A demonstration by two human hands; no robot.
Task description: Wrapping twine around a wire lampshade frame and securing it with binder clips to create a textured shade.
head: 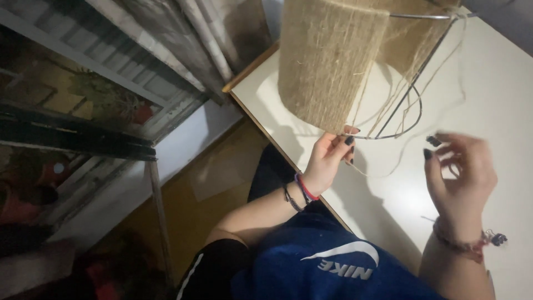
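My left hand (327,158) pinches the bottom ring of the lampshade frame (408,72), fingers (348,140) closed on the wire right where the twine (325,61) wrap ends. The frame stands on the bench (499,100), near its left edge, about half covered in twine, the rest bare wire. My right hand (461,175) hovers just beside the frame's open side, fingers loosely curled and blurred; I cannot tell whether they grip the loose strand (383,166) that loops between my hands. The bench is white with a wooden rim (250,72), bare to the right of the frame. Left of the edge the floor (189,211) drops away, dim, with a window frame (111,66) beyond.
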